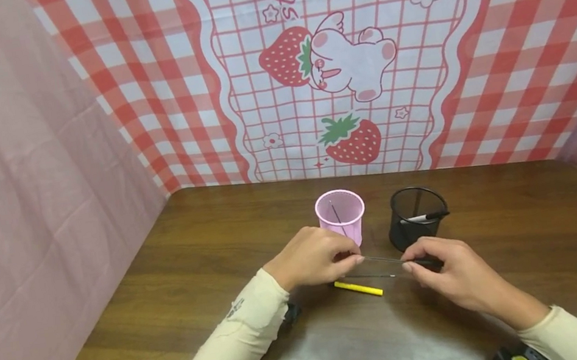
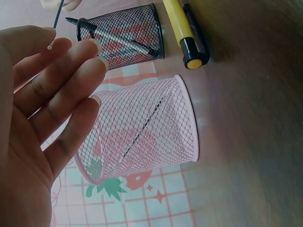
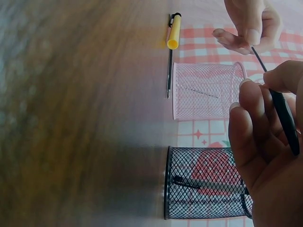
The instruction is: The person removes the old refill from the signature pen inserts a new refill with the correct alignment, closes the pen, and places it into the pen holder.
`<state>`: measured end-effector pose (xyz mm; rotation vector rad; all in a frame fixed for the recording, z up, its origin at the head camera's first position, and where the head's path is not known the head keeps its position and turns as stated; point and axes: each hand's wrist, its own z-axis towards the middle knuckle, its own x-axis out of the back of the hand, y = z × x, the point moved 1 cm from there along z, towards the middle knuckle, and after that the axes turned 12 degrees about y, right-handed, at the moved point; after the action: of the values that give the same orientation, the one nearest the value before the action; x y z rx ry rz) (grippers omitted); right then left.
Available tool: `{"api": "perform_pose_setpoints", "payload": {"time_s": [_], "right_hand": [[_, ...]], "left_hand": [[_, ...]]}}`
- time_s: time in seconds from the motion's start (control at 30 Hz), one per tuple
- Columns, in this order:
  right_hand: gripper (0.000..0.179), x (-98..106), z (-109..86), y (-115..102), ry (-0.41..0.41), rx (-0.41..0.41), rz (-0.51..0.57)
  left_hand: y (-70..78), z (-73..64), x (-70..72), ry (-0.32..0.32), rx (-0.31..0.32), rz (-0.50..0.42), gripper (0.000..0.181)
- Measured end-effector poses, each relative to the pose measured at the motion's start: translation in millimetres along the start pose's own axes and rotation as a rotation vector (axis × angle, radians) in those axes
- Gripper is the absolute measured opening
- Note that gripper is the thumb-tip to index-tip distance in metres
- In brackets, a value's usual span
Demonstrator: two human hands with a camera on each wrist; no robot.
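My left hand (image 1: 316, 256) pinches the far end of a thin dark rod (image 1: 383, 259) between thumb and fingertips. From the rod's other end, a slim black pen barrel (image 3: 285, 120) lies in my right hand (image 1: 459, 273), gripped by thumb and fingers. Whether rod and barrel are joined is hidden by the fingertips. Below the hands, a yellow pen barrel (image 1: 359, 289) lies on the table, its open end showing in the right wrist view. Beside it is a thin dark pen refill (image 3: 170, 71) with a metal tip.
Just beyond my left hand stands a pink mesh cup (image 1: 338, 199) with a thin dark stick (image 1: 336, 213) inside. To its right, a black mesh cup (image 1: 401, 232) holds a grey-and-black marker (image 1: 420, 218). A strawberry-patterned cloth (image 1: 190, 114) hangs behind the wooden table (image 1: 168, 270).
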<state>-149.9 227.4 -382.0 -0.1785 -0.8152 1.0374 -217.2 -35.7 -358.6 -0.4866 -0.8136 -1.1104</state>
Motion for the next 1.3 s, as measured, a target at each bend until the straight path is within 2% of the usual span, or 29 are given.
{"api": "perform_pose_setpoints", "payload": {"time_s": [0.3, 0.7, 1.07, 1.3], "right_hand": [[0.034, -2, -0.5, 0, -0.003, 0.007, -0.008], [0.037, -3, -1.4, -1, 0.009, 0.03, 0.01], [0.037, -6, -0.3, 0, 0.01, 0.054, 0.024], [0.035, -5, 0.6, -1, -0.013, 0.038, 0.013]], "left_hand": [[5.0, 1.5, -4.1, 0.021, -0.04, -0.042, 0.013], [12.4, 2.8, -9.1, 0.043, -0.083, -0.017, 0.01], [15.1, 1.6, -15.1, 0.053, -0.12, -0.03, 0.011], [16.4, 1.0, -16.4, 0.062, -0.13, -0.017, 0.012]]}}
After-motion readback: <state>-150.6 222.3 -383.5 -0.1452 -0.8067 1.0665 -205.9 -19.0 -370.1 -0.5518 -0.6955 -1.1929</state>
